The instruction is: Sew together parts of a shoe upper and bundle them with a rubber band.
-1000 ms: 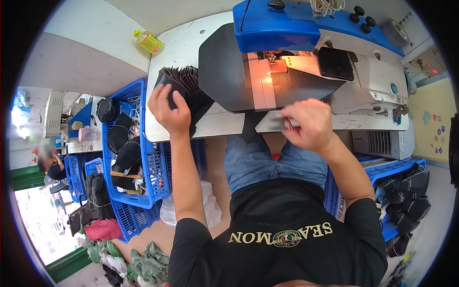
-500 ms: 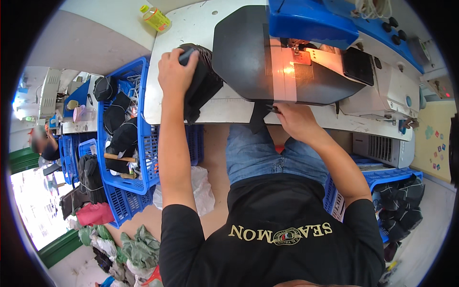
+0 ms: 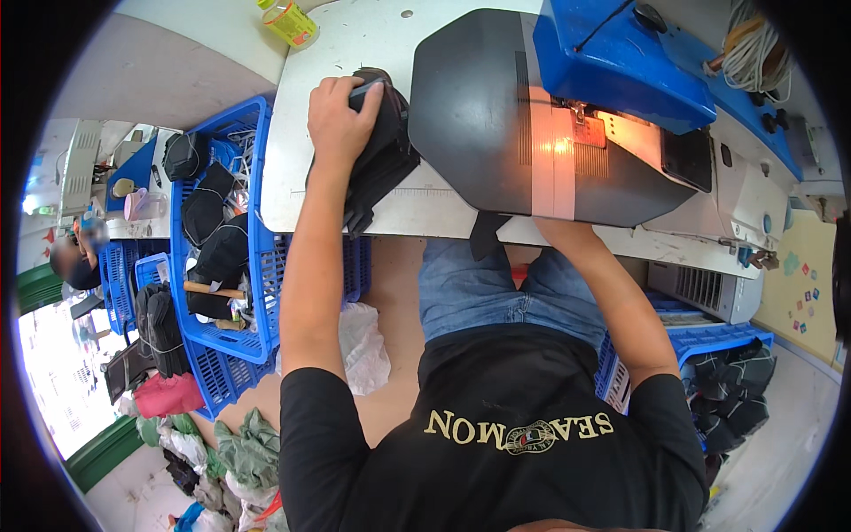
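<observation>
My left hand (image 3: 341, 120) lies on a stack of black fabric pieces (image 3: 381, 164) on the white table (image 3: 355, 44), fingers curled over its top edge. The stack sits just left of the dark grey work plate (image 3: 479, 115) of the blue sewing machine (image 3: 620, 62). My right forearm (image 3: 612, 301) reaches up to the table's front edge, and the hand itself is hidden beneath the table. A black strap (image 3: 483, 238) hangs over that edge beside it. The needle area (image 3: 581, 133) is lit orange.
Blue crates (image 3: 257, 266) with black pieces stand at my left, and another blue crate (image 3: 709, 355) at my right. A yellow-green bottle (image 3: 291, 22) stands at the table's far corner. A white plastic bag (image 3: 363, 346) and cloth scraps (image 3: 248, 443) lie on the floor. Another person (image 3: 75, 262) sits far left.
My right hand left the white piece at the table's front edge and dropped out of sight below it. My left hand stayed on the black stack while the view shifted closer.
</observation>
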Available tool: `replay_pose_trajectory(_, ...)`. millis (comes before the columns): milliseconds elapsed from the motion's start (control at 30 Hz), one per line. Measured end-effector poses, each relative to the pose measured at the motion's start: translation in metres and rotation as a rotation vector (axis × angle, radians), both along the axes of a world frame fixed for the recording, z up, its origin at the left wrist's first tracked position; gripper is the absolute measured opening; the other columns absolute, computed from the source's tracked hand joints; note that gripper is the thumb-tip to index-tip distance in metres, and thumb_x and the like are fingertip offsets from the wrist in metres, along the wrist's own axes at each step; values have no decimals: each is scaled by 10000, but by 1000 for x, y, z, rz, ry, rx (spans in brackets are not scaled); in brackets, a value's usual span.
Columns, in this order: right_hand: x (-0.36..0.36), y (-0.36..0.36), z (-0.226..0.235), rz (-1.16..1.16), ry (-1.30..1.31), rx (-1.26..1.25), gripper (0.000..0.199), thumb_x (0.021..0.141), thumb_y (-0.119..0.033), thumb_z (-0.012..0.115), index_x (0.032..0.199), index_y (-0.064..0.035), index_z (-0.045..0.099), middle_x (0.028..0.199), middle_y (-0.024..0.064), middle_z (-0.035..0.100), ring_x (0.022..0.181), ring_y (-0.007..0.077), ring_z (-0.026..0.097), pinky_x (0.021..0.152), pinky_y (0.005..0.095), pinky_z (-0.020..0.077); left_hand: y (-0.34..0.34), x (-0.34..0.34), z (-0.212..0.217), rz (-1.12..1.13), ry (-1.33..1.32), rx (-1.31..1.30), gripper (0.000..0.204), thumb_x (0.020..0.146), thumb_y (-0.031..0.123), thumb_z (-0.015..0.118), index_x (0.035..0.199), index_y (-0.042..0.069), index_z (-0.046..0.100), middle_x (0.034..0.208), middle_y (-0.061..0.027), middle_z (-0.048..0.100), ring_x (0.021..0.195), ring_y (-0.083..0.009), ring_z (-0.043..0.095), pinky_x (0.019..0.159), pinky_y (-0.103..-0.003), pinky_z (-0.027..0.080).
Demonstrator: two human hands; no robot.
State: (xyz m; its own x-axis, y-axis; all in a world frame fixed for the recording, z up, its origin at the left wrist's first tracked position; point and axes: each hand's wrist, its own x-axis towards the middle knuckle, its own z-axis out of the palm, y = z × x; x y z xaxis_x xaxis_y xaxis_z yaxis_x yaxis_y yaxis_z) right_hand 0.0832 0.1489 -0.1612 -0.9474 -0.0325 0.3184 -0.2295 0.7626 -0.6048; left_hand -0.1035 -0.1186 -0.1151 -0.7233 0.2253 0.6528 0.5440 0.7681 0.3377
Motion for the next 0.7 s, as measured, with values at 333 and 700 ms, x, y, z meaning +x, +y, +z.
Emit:
replay_pose_trajectory(333,-60,-71,37,-42,72,-63,196,877,-205,590,940,-25,638,863,153,635,778,264,604,685,384,475,-74,11,13,218,-1045,699,856,855,704,405,1387,33,396,1345,-160,472,1219,-271,445,978,-375,342)
replay_pose_trajectory(700,-108,-111,85,-161,118,-185,242,882,-268,605,842,-30,629,760,122,612,674,248,575,608,392,445,-73,25,18,-157,-1441,329,1000,819,813,207,1410,21,354,1368,-201,455,1169,-317,509,910,-423,445)
